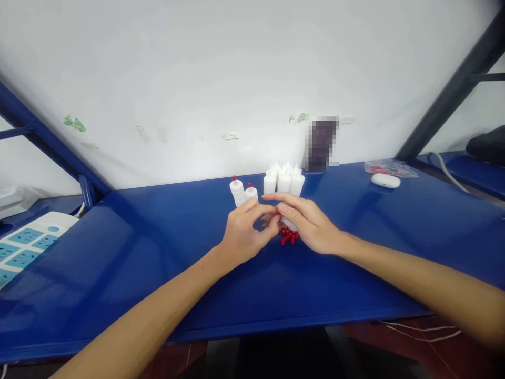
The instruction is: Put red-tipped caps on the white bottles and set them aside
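My right hand (317,223) is closed around a small white squeeze bottle (289,223), which is tilted and mostly hidden by the fingers. At the bottle's end, my left hand (244,231) pinches a small red cap (278,212) between thumb and fingers. Just below the bottle lies a pile of several red caps (290,237). Behind my left hand stand two white bottles with red tips, a taller one (238,192) and another (251,193) partly covered by the hand. A cluster of several white bottles with bare white nozzles (284,183) stands beyond both hands.
The blue table (130,252) backs onto a white wall. A dark pixelated rectangle (321,145) leans there. At right lie a white oval case (385,180) and a clear plastic bag (390,169) with red pieces. A power strip (31,245) is at left, between blue metal posts.
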Action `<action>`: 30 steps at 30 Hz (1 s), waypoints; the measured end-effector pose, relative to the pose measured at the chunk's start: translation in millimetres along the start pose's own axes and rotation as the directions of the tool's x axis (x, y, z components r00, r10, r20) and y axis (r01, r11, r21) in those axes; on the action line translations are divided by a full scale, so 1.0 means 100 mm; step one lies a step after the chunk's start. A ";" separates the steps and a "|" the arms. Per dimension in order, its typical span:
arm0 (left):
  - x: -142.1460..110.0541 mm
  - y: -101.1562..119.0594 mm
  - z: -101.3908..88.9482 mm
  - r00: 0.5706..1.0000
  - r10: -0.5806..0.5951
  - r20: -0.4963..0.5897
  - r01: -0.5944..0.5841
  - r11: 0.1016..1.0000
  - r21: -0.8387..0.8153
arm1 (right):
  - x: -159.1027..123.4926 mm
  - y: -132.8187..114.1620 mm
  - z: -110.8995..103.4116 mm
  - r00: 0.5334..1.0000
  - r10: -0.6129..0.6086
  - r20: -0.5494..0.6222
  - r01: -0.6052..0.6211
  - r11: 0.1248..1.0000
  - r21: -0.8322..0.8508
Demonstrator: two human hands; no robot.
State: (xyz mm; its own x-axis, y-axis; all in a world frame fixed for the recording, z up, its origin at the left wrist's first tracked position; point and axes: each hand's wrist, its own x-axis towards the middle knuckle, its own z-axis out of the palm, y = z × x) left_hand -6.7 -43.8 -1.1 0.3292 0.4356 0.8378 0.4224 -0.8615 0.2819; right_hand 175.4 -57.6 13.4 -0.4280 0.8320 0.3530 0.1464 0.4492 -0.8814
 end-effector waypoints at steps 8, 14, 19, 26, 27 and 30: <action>0.01 0.02 -0.02 0.880 -0.466 0.089 0.470 0.829 -0.304 | -0.01 0.10 -0.12 0.973 -0.215 0.085 0.230 0.855 -0.464; 0.01 -0.03 -0.02 0.856 -0.509 0.090 0.511 0.807 -0.297 | 0.04 0.12 -0.16 0.970 -0.241 0.021 0.210 0.793 -0.573; 0.04 -0.05 -0.08 0.832 -0.538 0.140 0.553 0.777 -0.301 | 0.18 0.21 -0.56 0.961 -0.240 -0.137 0.059 0.664 -0.745; -0.02 -0.07 -0.06 0.757 -0.548 0.356 0.642 0.724 -0.252 | 0.27 0.27 -1.11 0.995 0.100 -0.011 -0.052 0.409 -0.911; -0.03 -0.08 -0.06 0.752 -0.545 0.372 0.647 0.718 -0.255 | 0.27 0.27 -1.10 0.992 0.122 0.012 -0.039 0.410 -0.911; -0.06 -0.10 -0.04 0.742 -0.537 0.402 0.657 0.702 -0.276 | 0.26 0.25 -1.00 0.983 0.167 0.074 -0.006 0.433 -0.901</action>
State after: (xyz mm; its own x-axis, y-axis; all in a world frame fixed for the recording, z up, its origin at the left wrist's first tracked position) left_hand -16.2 -38.7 -7.2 0.3564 0.8907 0.2823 0.2800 -0.3901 0.8772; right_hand 257.6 7.8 31.9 -0.4621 0.8690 0.1767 0.8698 0.4830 -0.1006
